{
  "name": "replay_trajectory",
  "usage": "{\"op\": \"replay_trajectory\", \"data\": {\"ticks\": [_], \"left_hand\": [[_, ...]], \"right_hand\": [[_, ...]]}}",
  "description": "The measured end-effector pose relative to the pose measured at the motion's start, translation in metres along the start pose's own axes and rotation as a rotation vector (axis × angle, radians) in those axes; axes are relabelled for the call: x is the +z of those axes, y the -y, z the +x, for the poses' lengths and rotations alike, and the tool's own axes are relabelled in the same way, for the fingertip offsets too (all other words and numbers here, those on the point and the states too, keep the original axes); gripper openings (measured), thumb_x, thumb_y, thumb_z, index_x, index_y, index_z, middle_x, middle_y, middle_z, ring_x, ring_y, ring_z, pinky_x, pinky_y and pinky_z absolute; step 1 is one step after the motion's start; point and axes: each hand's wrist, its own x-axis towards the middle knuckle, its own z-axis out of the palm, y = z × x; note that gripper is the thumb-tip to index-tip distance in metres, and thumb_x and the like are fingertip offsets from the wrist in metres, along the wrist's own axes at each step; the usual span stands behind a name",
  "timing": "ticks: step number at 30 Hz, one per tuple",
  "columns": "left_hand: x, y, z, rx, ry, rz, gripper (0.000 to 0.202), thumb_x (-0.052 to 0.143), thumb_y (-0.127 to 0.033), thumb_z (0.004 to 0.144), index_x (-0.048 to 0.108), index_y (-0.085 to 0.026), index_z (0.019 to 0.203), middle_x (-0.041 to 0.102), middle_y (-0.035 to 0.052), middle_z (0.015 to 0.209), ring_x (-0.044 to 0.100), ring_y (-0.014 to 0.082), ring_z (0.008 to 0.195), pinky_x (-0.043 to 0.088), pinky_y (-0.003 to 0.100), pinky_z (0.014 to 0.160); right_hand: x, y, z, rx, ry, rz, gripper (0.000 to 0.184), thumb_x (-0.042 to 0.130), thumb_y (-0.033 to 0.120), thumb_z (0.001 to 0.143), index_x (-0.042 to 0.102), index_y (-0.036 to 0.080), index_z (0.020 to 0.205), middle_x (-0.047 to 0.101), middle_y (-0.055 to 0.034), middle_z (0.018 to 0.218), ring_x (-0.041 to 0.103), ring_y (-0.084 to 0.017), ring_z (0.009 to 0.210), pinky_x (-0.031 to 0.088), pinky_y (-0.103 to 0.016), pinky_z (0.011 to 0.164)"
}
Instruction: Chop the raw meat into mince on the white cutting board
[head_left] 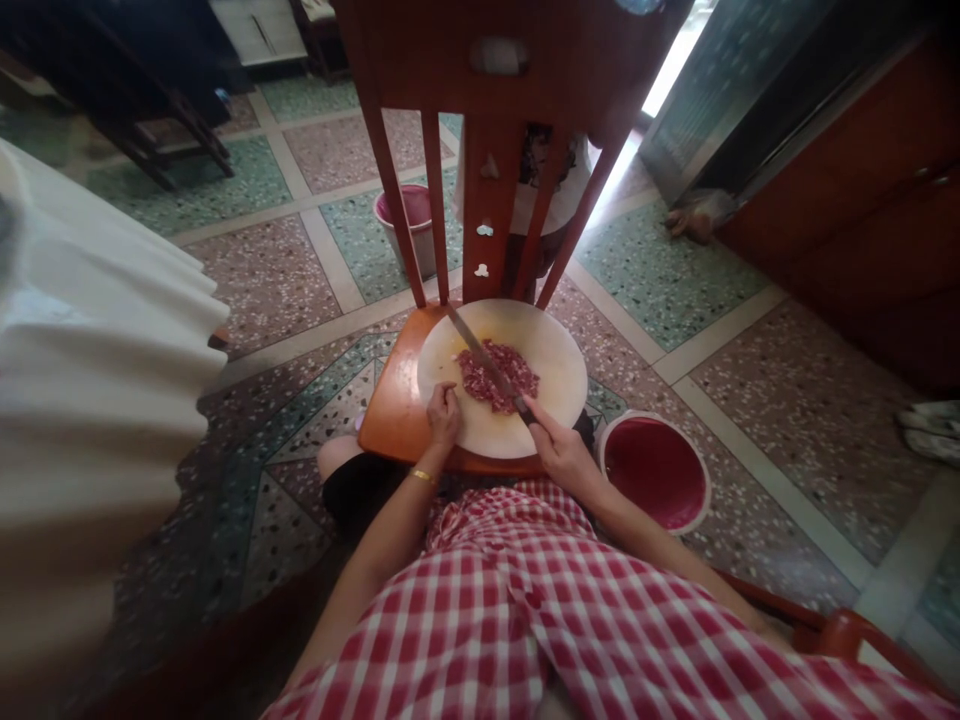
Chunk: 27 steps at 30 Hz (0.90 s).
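Observation:
A round, pale cutting board (555, 355) lies on the seat of a wooden chair (401, 390). Chopped red meat (517, 365) is heaped in the middle of it. My right hand (559, 447) is closed around the dark handle of a kitchen knife (480, 352). The blade slants up and to the left across the meat, its far end near the board's back edge. My left hand (444, 415), below a gold-coloured bracelet, rests at the board's left front edge. Its fingers are curled in, with nothing visible in them.
A red-lined bucket (654, 470) stands on the floor right of the chair; another bin (412, 225) is behind it. The slatted chair back (480, 205) rises beyond the board. A person (559, 180) stands behind it. White cloth (97, 330) hangs at left.

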Motion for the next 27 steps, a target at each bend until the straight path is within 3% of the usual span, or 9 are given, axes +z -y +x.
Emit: {"op": "replay_trajectory", "data": {"ticks": [2,7,13,18,23,27], "left_hand": [[0.0,0.001,0.0,0.001,-0.005,-0.007,0.022,0.037,-0.022,0.083,0.055,-0.016,0.092,0.056,0.0004,0.072,0.053,0.0119,0.067,0.042,0.024,0.067],[0.0,0.005,0.0,0.013,0.006,-0.005,0.021,0.037,-0.023,0.084,0.055,-0.018,0.093,0.057,0.0008,0.075,0.054,0.0121,0.071,0.042,0.023,0.069],[0.002,0.006,0.0,0.011,-0.002,0.0,0.021,0.036,-0.023,0.084,0.055,-0.018,0.093,0.058,0.0013,0.077,0.055,0.0126,0.074,0.043,0.024,0.071],[0.0,0.007,0.0,-0.001,-0.014,-0.02,0.022,0.036,-0.023,0.083,0.055,-0.017,0.093,0.059,0.0018,0.079,0.056,0.0128,0.075,0.044,0.025,0.072],[-0.002,0.003,0.03,0.053,0.027,0.105,0.025,0.037,-0.022,0.084,0.056,-0.016,0.098,0.06,0.0065,0.092,0.055,0.0157,0.088,0.043,0.029,0.082],[0.001,-0.01,0.068,0.178,0.194,0.445,0.025,0.045,-0.023,0.081,0.058,-0.014,0.1,0.058,0.0116,0.095,0.054,0.0193,0.089,0.042,0.031,0.082]], "right_hand": [[0.005,-0.001,0.005,-0.015,-0.024,-0.016,0.049,0.035,0.031,0.09,0.033,0.021,0.137,0.057,-0.0065,0.122,0.058,-0.019,0.102,0.044,-0.028,0.086],[0.015,-0.025,0.01,0.129,0.082,-0.099,0.045,0.037,0.03,0.089,0.043,0.023,0.132,0.063,-0.0056,0.113,0.061,-0.02,0.096,0.047,-0.03,0.082],[0.01,-0.004,0.008,-0.02,-0.01,-0.056,0.048,0.033,0.032,0.091,0.034,0.022,0.137,0.062,-0.0053,0.114,0.063,-0.017,0.09,0.046,-0.025,0.079],[0.025,-0.021,0.017,0.121,0.1,-0.166,0.046,0.037,0.031,0.089,0.04,0.024,0.134,0.068,-0.0066,0.102,0.064,-0.021,0.084,0.047,-0.028,0.074],[0.012,-0.036,0.01,0.122,0.054,0.059,0.045,0.038,0.035,0.088,0.047,0.021,0.129,0.067,-0.006,0.1,0.061,-0.018,0.087,0.047,-0.028,0.075],[0.002,-0.033,-0.003,0.218,-0.026,0.284,0.051,0.04,0.041,0.086,0.045,0.016,0.13,0.061,-0.0002,0.061,0.054,-0.013,0.052,0.044,-0.023,0.051]]}}
